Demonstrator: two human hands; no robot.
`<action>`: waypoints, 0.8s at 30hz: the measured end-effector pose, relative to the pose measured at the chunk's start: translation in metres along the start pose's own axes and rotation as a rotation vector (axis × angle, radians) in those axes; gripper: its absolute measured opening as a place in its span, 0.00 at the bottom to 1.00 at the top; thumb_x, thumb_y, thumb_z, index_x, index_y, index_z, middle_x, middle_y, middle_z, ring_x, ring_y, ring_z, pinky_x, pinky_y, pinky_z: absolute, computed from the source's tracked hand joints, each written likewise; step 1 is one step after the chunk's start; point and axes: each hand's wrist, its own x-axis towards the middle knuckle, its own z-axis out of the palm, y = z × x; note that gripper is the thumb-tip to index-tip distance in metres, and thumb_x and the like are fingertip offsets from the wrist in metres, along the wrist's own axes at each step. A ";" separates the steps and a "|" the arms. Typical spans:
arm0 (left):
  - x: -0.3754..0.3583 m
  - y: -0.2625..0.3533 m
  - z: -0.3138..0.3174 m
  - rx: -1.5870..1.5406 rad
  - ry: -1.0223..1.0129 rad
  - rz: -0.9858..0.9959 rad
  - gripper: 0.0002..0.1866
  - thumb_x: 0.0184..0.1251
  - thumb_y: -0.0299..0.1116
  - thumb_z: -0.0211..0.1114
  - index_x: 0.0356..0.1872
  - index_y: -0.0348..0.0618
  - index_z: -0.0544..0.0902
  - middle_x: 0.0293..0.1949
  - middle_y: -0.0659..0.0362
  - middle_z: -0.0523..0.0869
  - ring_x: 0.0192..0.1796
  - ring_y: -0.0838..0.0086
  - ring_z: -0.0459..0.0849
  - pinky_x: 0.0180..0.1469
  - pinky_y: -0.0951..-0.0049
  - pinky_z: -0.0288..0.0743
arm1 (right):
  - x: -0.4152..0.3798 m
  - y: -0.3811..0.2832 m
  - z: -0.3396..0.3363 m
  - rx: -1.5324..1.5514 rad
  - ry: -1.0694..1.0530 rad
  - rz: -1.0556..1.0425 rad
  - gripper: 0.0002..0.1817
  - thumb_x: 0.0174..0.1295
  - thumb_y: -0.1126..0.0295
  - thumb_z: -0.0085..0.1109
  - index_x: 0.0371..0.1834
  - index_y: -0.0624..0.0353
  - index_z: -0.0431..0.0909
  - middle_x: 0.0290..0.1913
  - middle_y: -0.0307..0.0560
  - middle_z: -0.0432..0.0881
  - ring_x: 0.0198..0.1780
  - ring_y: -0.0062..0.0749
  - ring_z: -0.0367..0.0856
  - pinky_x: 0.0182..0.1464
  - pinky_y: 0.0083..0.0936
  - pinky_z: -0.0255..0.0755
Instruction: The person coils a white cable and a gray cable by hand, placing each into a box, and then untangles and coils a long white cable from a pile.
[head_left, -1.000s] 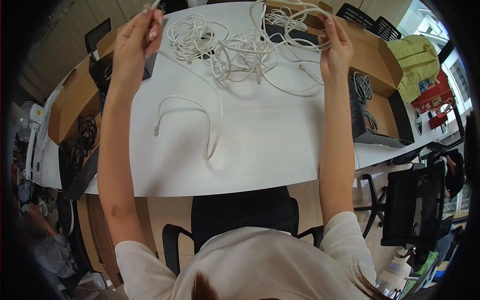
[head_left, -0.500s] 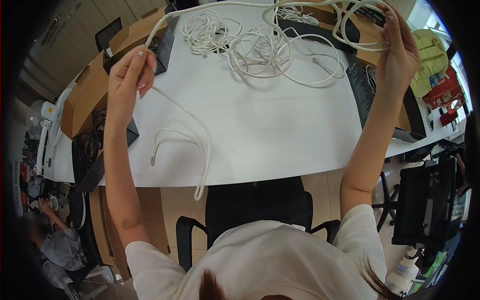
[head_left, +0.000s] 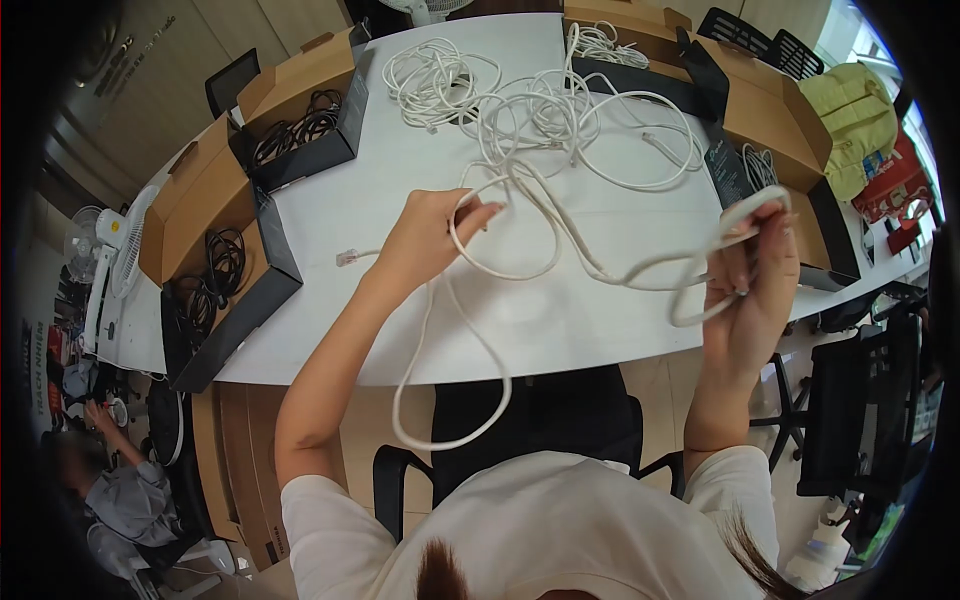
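A white network cable (head_left: 590,262) runs between my two hands over the white table. My left hand (head_left: 425,235) pinches it near the table's middle. From that hand one end with a clear plug (head_left: 347,257) sticks out to the left, and a loop droops past the table's front edge. On the right, my right hand (head_left: 755,265) is closed around several gathered loops of the same cable, a little blurred. Beyond my hands lies a loose tangle of white cables (head_left: 540,115), which the held cable overlaps in this view. Another white bundle (head_left: 435,85) rests farther back.
Two open boxes with black cables (head_left: 300,130) (head_left: 212,275) line the table's left side. Open boxes holding white cables (head_left: 610,45) (head_left: 760,165) stand at the back and right. A black chair (head_left: 530,410) is at the front edge. Another person (head_left: 125,495) sits at far left.
My left hand has moved right and toward me along the cable. My right hand has come down and nearer with its loops. The cable between them has slackened into hanging curves.
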 end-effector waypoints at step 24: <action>-0.010 -0.018 -0.123 -0.804 0.201 -0.149 0.27 0.73 0.56 0.37 0.15 0.52 0.57 0.10 0.72 0.56 0.12 0.89 0.48 0.13 0.85 0.40 | 0.106 0.204 0.005 -1.909 -0.983 -0.794 0.17 0.50 0.69 0.61 0.46 0.51 0.75 0.25 0.39 0.79 0.41 0.32 0.76 0.58 0.33 0.60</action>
